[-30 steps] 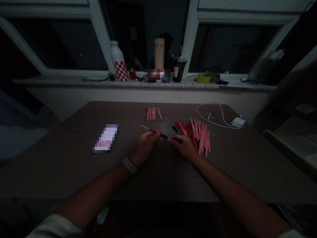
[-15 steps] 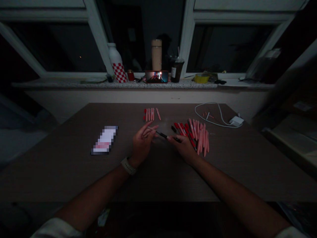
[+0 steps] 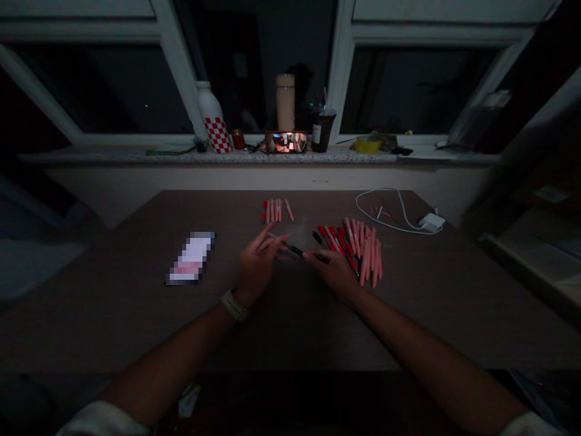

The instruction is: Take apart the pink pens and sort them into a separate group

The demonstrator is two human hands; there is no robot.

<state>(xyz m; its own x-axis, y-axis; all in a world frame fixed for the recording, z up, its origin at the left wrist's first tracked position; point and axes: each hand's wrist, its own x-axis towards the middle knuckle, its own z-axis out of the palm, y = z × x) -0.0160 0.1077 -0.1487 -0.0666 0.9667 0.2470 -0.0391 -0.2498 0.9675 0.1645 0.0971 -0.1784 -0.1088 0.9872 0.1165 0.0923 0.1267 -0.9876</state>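
A dark pen (image 3: 295, 249) slants between my hands above the middle of the table. My left hand (image 3: 258, 261), with a watch at the wrist, pinches its far end; a thin light tip shows past the fingers. My right hand (image 3: 334, 271) grips the black near end between thumb and fingers. Just right of that hand lies a pile of pink pens (image 3: 370, 248), with red pens (image 3: 338, 237) and a black cap-like end (image 3: 317, 237) at its left. Beyond my left hand, several pink pens (image 3: 273, 210) lie in a row beside a red one (image 3: 264, 211).
A lit phone (image 3: 190, 259) lies on the table (image 3: 290, 327) at left. A white charger (image 3: 431, 222) with a looped cable and small pink pieces sit at back right. On the sill stand a checkered bottle (image 3: 215, 124), a propped phone (image 3: 285, 142), a tan flask (image 3: 285, 103) and a drink cup (image 3: 322, 130).
Both hands still hold the dark pen and have shifted very slightly left in view. The pens on the table lie as before. The picture on the propped phone has changed.
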